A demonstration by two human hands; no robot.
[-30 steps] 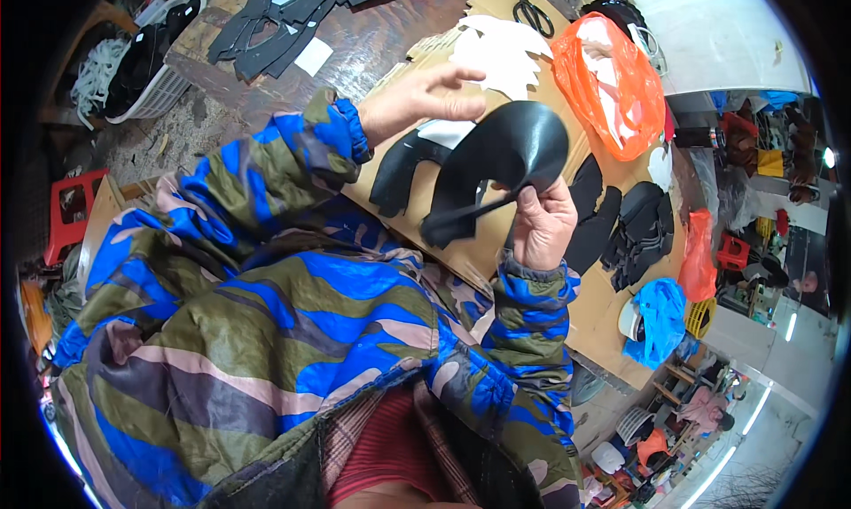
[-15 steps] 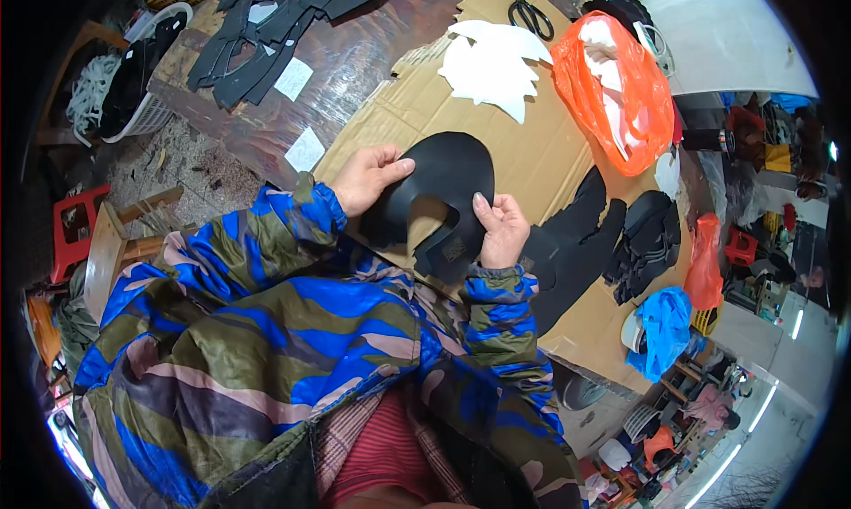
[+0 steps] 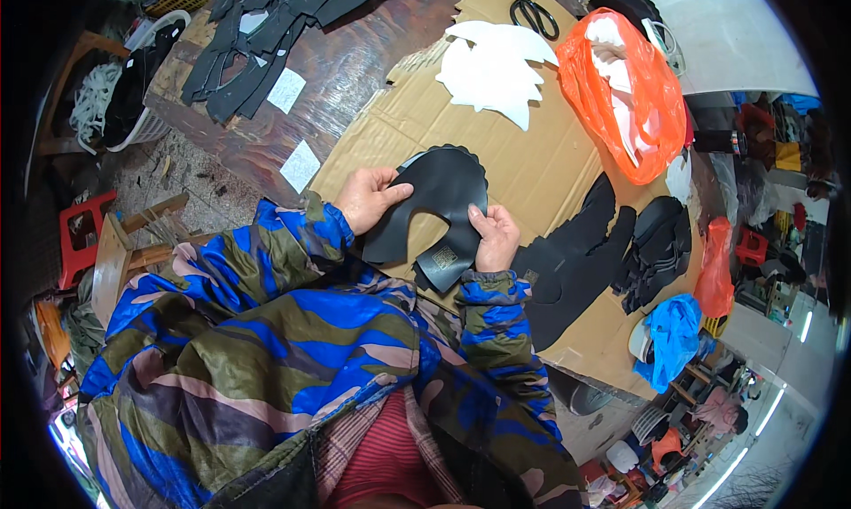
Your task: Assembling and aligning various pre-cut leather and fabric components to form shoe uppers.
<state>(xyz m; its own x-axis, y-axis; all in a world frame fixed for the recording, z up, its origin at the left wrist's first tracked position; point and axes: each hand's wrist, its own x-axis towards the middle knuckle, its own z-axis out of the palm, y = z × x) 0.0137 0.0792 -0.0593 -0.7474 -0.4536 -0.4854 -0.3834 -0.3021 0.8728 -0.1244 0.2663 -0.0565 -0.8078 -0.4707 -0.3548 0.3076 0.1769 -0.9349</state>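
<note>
A black, smooth, horseshoe-shaped piece (image 3: 443,177), looking like a shoe upper, is held between my two hands over the cardboard (image 3: 390,124). Along its upper right edge runs a scalloped rim, and a small printed mark sits on its lower right leg. My left hand (image 3: 366,199) pinches its left side, thumb on top. On the right side, my right hand (image 3: 495,236) grips the edge with its thumb on the surface. Fingers beneath the piece are partly hidden. Just right of my right hand lie flat black cut pieces (image 3: 563,265).
White jagged-edged sheets (image 3: 492,75) lie beyond my hands, with black scissors (image 3: 534,17) behind them. A red plastic bag (image 3: 623,97) stands at the right. Stacked black pieces (image 3: 656,252) and a blue bag (image 3: 667,341) rest near the right edge. More black pieces (image 3: 257,48) are at far left.
The black piece has tilted and opened out between my hands, so its scalloped edge and more of the U-shaped gap show. Both hands keep their grip.
</note>
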